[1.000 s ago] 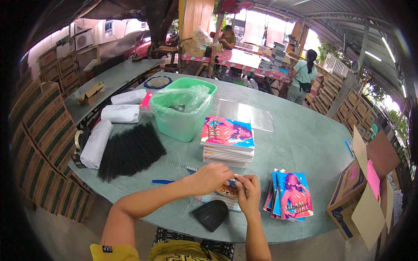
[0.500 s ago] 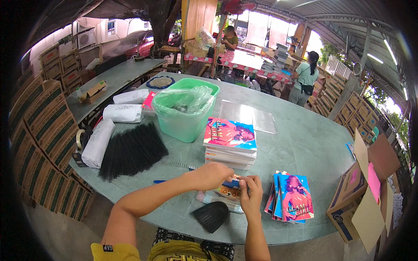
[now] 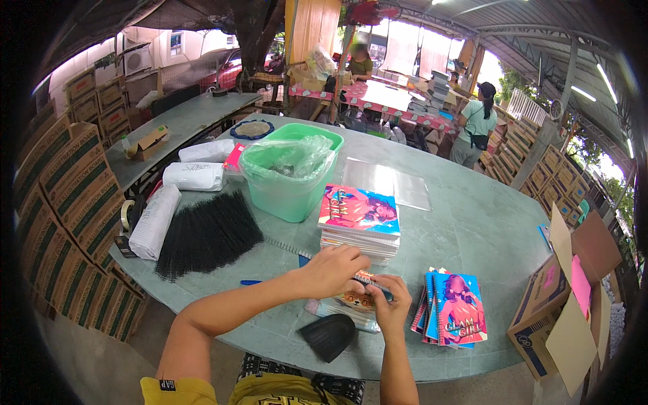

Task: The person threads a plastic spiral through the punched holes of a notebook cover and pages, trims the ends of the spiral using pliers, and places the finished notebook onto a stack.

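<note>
Both hands are closed at a small notebook (image 3: 368,279) held up on its edge in front of me. My left hand (image 3: 335,271) pinches its upper left end, and a thin spiral binding coil (image 3: 287,247) sticks out leftward past that hand. My right hand (image 3: 393,298) grips the other end, thumb against the edge. Beneath the hands lies a cover with a cartoon animal face (image 3: 358,302), on clear plastic-looking material. Near my wrists is a black curved plastic piece (image 3: 328,336). Just beyond the hands stands a stack of pink-and-blue notebooks (image 3: 360,210).
Spiral notebooks (image 3: 461,307) lie at the right, beside an open carton (image 3: 540,307). Black coils (image 3: 209,235), white rolls (image 3: 154,223) and a green bin (image 3: 287,192) occupy the left. Clear plastic sheets (image 3: 386,182) lie farther back. Two people (image 3: 476,125) are beyond the table.
The held notebook's edge has tilted downward to the right. The protruding coil now slants more steeply and its far end sits higher. Both hands keep their grip.
</note>
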Motion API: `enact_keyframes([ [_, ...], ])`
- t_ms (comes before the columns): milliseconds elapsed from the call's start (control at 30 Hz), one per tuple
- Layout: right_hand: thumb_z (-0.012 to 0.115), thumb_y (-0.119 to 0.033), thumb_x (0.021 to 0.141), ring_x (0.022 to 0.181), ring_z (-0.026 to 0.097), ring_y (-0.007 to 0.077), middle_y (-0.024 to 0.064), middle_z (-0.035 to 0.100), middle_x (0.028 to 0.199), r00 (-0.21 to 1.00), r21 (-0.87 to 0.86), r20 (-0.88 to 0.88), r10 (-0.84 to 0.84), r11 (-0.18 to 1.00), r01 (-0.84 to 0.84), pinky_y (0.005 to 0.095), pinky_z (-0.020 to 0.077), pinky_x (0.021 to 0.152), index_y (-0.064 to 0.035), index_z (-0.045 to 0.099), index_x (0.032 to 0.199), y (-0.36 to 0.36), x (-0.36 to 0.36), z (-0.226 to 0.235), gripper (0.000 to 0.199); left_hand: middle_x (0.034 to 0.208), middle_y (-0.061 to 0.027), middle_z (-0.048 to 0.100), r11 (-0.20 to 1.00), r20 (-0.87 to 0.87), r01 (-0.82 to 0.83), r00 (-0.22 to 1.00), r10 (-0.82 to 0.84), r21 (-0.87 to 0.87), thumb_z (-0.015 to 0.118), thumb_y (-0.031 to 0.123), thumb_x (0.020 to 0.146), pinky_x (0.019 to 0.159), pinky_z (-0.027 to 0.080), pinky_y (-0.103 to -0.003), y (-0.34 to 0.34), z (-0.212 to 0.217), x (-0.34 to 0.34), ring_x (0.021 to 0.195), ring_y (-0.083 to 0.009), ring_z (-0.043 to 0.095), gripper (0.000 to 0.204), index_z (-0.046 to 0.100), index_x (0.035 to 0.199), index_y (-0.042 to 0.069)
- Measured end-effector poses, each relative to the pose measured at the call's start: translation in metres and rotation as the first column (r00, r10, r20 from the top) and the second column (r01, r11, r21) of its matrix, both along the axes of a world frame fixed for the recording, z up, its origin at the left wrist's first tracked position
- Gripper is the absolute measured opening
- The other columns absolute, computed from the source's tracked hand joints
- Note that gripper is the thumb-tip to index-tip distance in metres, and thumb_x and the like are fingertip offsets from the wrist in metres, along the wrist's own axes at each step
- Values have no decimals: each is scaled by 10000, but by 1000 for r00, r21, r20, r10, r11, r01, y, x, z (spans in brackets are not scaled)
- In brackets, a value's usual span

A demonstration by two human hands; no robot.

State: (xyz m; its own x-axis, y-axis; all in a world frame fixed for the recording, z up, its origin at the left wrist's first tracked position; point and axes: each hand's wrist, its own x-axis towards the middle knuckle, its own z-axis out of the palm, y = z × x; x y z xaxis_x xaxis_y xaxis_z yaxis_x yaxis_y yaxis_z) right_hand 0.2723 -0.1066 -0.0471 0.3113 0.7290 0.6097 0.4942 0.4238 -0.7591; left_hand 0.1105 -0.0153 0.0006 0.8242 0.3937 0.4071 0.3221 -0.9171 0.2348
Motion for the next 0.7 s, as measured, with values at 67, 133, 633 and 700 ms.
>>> enact_keyframes([
  [67,692,-31,735,790,615,175,109,662,871,1000,49,-18,-1,999,2,276,465,732,0,663,877,0,-1,-3,147,962,-109,584,998,-83,-67,994,69,22,643,280,787,802,438,-406,-3,-2,0,912,-288,570,369,577,1097,93],
  [133,675,-17,750,820,624,190,112,661,875,998,-16,-69,0,1000,-1,278,473,750,0,663,896,-1,0,-10,148,964,-103,590,999,10,-46,999,46,19,658,258,786,815,439,-395,-3,-5,-1,905,-279,570,347,588,1087,100],
  [633,735,-57,722,784,592,140,75,647,820,983,75,-176,42,997,-29,247,452,717,-11,650,815,18,13,-17,134,862,-89,468,-231,763,862,238,-602,-451,589,187,856,655,364,-284,-136,114,-62,754,-215,423,276,626,1067,12],
  [700,738,-49,714,796,594,147,76,646,827,990,73,-130,58,996,-49,250,452,732,-11,651,823,18,15,-16,144,882,-98,456,-180,767,915,182,-616,-362,584,204,869,648,362,-282,-134,112,-51,766,-211,423,275,629,1052,4],
])
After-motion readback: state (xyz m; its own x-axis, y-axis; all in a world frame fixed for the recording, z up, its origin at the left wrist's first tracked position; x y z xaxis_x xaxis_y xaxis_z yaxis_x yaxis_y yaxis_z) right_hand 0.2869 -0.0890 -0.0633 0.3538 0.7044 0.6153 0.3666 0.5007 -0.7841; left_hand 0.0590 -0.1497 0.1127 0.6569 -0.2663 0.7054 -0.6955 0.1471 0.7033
